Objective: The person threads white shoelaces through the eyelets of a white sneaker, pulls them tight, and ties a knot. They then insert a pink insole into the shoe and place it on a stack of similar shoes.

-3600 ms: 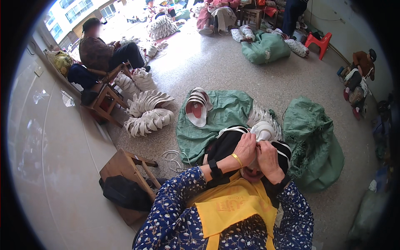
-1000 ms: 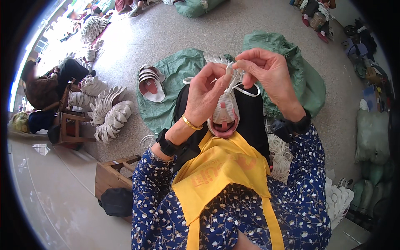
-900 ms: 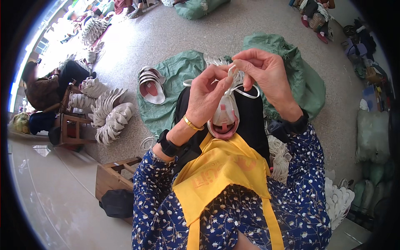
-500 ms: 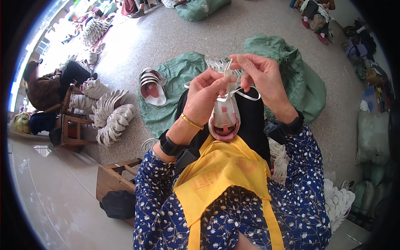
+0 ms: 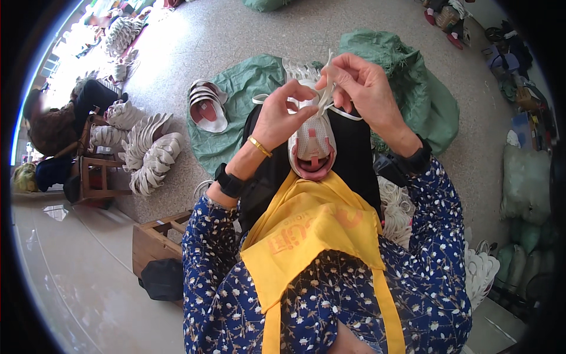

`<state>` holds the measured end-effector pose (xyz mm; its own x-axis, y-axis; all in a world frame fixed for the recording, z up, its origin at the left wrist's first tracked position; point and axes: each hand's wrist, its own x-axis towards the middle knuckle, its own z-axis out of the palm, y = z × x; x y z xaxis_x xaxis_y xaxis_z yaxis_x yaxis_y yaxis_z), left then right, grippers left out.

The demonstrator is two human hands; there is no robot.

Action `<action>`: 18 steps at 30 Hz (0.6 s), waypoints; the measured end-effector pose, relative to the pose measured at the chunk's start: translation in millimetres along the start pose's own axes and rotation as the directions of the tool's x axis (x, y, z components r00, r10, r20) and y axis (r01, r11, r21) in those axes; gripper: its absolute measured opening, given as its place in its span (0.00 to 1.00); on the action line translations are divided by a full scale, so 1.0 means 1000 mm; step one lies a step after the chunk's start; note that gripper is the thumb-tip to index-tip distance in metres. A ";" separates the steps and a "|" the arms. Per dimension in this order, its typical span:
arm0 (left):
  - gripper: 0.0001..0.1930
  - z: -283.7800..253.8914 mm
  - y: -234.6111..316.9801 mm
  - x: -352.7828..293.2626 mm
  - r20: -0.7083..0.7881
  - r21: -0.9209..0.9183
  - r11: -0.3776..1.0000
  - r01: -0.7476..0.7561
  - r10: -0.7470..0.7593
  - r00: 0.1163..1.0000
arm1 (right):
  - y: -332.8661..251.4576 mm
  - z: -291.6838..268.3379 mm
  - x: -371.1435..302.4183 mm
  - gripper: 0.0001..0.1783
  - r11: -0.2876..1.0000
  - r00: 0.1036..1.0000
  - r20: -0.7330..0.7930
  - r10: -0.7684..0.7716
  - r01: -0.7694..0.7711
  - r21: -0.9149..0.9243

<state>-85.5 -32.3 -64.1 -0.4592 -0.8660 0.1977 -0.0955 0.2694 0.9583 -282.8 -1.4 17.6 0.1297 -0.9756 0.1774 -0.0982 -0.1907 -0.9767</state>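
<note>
A white mesh shoe (image 5: 315, 134) with pink trim rests between my knees, its heel opening toward me. Over it, my right hand (image 5: 362, 88) pinches a white shoelace (image 5: 326, 97) between thumb and fingers, one lace end pointing up. My left hand (image 5: 286, 112) is just left of the lace, thumb and forefinger curved with a gap between the tips. Whether those tips touch the lace is hard to tell. Past the hands, the shoe's front is partly hidden.
A green sack (image 5: 236, 88) lies spread on the floor, with stacked white shoe pieces (image 5: 207, 106) on it. Another green sack (image 5: 436, 100) is bunched at right. Bundled white laces (image 5: 396, 203) lie by my right leg. A wooden stool (image 5: 156, 239) stands at left; a person (image 5: 59, 127) sits farther off.
The left thumb and forefinger have come apart from the lace they pinched. My right hand still grips the lace, slightly higher in view. The whole view has shifted a little.
</note>
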 end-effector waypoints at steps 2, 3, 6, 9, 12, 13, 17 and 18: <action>0.19 -0.001 -0.016 -0.004 0.042 0.241 0.968 -0.064 0.056 0.998 | 0.003 -0.004 -0.001 0.11 0.999 1.000 0.030 -0.008 0.009 -0.031; 0.21 -0.001 -0.024 -0.005 0.074 0.305 0.946 -0.106 0.087 0.993 | 0.002 -0.005 -0.002 0.11 0.999 0.999 0.046 -0.013 0.015 -0.047; 0.24 0.004 -0.039 -0.006 0.119 0.422 0.878 -0.225 0.192 0.974 | -0.008 -0.001 -0.005 0.11 0.992 0.994 0.106 0.001 0.012 -0.124; 0.27 0.012 -0.052 -0.006 0.100 0.455 0.836 -0.308 0.295 0.950 | -0.018 0.010 -0.008 0.10 0.984 0.986 0.165 0.023 0.007 -0.177; 0.27 0.024 -0.060 -0.007 0.042 0.511 0.809 -0.290 0.314 0.949 | -0.027 0.026 -0.002 0.08 0.951 0.970 0.239 -0.053 0.121 -0.283; 0.27 0.026 -0.062 -0.006 0.023 0.516 0.804 -0.295 0.331 0.943 | -0.031 0.030 0.000 0.08 0.933 0.964 0.246 -0.099 0.175 -0.313; 0.26 0.024 -0.068 -0.005 0.002 0.534 0.804 -0.260 0.306 0.952 | -0.048 0.044 0.014 0.07 0.856 0.923 0.281 -0.263 0.358 -0.374; 0.26 0.023 -0.069 -0.005 0.009 0.539 0.809 -0.234 0.273 0.962 | -0.053 0.045 0.017 0.07 0.840 0.909 0.291 -0.298 0.394 -0.373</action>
<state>-97.4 -36.8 -135.9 -0.4754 -0.7561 0.4497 -0.4461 0.6478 0.6175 -231.2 -3.3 66.6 0.4342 -0.7985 0.4170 -0.3991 -0.5855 -0.7056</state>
